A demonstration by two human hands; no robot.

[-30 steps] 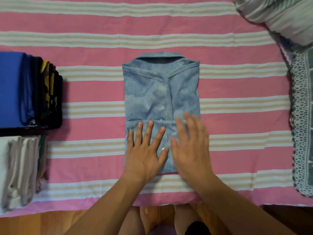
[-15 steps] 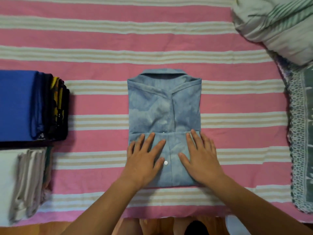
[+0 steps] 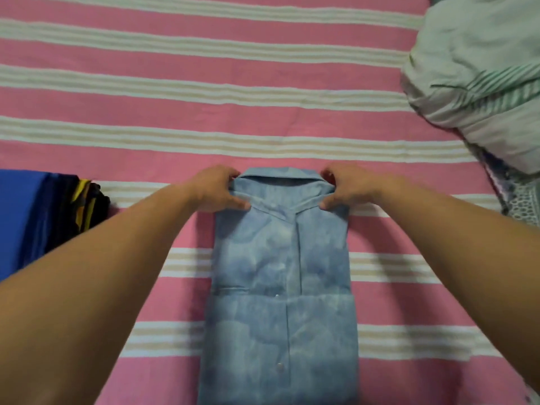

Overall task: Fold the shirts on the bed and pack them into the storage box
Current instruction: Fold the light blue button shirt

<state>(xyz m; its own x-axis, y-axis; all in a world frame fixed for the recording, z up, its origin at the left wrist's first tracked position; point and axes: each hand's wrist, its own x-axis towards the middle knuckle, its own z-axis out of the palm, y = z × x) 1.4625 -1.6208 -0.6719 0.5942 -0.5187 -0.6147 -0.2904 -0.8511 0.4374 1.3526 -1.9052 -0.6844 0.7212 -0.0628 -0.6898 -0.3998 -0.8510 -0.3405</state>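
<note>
A light blue button shirt (image 3: 280,287) lies folded into a long rectangle on the pink striped bed sheet (image 3: 204,83), collar at the far end and its lower part folded up over the front. My left hand (image 3: 214,190) pinches the shirt's far left corner by the collar, thumb on top and fingers curled behind the edge. My right hand (image 3: 346,190) pinches the far right corner the same way. A stack of folded shirts (image 3: 43,214), blue on the near side with dark and yellow ones beside it, stands upright at the left edge; any box around it is not visible.
A heap of pale green and white striped clothes (image 3: 479,77) lies at the far right. Below it a lace-patterned cloth (image 3: 523,200) covers the bed's right edge. Bare striped sheet stretches beyond the shirt.
Both hands have left the folded lower part of the shirt and reached forward to its collar end, where they now pinch the two far corners. The view has moved closer over the shirt.
</note>
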